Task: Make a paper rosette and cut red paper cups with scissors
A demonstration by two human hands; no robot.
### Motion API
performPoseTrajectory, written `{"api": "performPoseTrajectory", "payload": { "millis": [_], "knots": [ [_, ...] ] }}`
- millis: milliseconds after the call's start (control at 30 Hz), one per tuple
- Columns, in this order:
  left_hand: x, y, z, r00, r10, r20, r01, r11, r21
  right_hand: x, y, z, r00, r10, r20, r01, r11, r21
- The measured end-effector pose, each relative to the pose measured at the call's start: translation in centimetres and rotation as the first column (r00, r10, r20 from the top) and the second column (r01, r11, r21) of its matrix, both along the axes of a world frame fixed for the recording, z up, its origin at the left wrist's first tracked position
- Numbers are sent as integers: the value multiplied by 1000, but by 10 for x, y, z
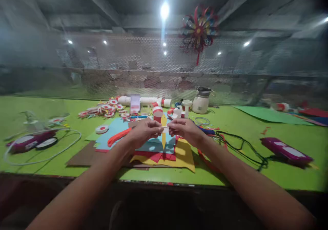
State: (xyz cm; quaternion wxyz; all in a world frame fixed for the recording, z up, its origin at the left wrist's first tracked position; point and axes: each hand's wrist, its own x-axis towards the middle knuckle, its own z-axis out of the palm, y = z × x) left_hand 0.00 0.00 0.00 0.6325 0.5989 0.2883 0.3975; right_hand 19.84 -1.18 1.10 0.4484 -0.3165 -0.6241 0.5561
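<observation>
My left hand (145, 131) and my right hand (186, 130) meet above a stack of coloured sheets, fingertips pinched. Between them runs a small white strip (166, 129), held at each end. A yellow pointed paper piece (164, 142) stands upright at the strip, its tip down and its wider top above my fingers; how the two are joined cannot be made out. Beneath lie light blue sheets (151, 147), with red and yellow sheets (186, 155) and brown cardboard (83, 155) under them. Beside my left wrist is a long orange-red object (119, 137).
Red-and-white discs (105, 109) are heaped at the back left, near a white tube (148, 101). A lidded jar (200, 102) stands at the back. Dark cords (241, 141) lie right, by a purple device (287, 151); another purple device (33, 141) lies left with a white cable.
</observation>
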Motion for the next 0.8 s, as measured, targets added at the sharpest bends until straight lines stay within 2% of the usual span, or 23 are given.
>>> {"api": "performPoseTrajectory", "payload": {
  "millis": [233, 467, 567, 633, 733, 800],
  "knots": [
    [2, 1, -3, 999, -36, -24, 37, 999, 7, -4, -2, -10, 999, 13, 32, -13, 1000, 21],
    [-1, -1, 2, 998, -7, -65, 9, 999, 31, -4, 3, -12, 997, -58, 43, 57, 998, 34],
    [-17, 6, 16, 990, 115, -77, -108, 990, 93, -3, 6, -11, 993, -108, 42, 106, 994, 32],
    [-39, 12, 30, 962, 268, -59, -256, 954, 159, -2, 9, -12, 989, -137, 47, 135, 990, 30],
    [-89, 18, 51, 862, 505, -46, -474, 836, 277, 2, 13, -15, 985, -166, 54, 165, 986, 28],
    [-126, 15, 57, 763, 638, -105, -577, 746, 334, 3, 15, -16, 984, -169, 58, 168, 986, 21]
  ]
}}
